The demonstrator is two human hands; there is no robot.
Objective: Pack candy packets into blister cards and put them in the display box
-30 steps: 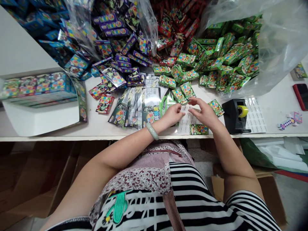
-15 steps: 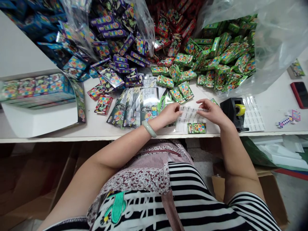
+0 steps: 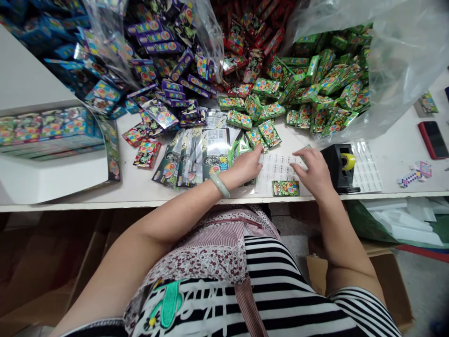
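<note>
A white sheet of round stickers (image 3: pixel 278 164) with dark print lies near the table's front edge. My left hand (image 3: pixel 246 166), a pale bangle on its wrist, is closed at the sheet's left edge, its fingertips on that edge. At the opposite side, my right hand (image 3: pixel 312 171) is open, thumb and fingers apart, holding nothing. A small green candy box (image 3: pixel 286 188) lies on the lower part of the sheet, between the hands. Black printed packaging sleeves (image 3: pixel 213 161) lie partly under my left forearm. Two green boxes (image 3: pixel 263 134) sit just beyond the left fingers.
Piles of purple boxes (image 3: pixel 175 89), red boxes (image 3: pixel 252 65) and green boxes (image 3: pixel 326 89) spill from plastic bags at the back. A display carton (image 3: pixel 66 180) with boxes stands left. To the right are a tape dispenser (image 3: pixel 338 171), another sticker sheet (image 3: pixel 368 173) and a phone (image 3: pixel 434 140).
My right hand has come away from the sticker sheet, slightly to the right, its fingers apart. The sheet, raised a little before, now lies flatter. My left hand stays at its left edge.
</note>
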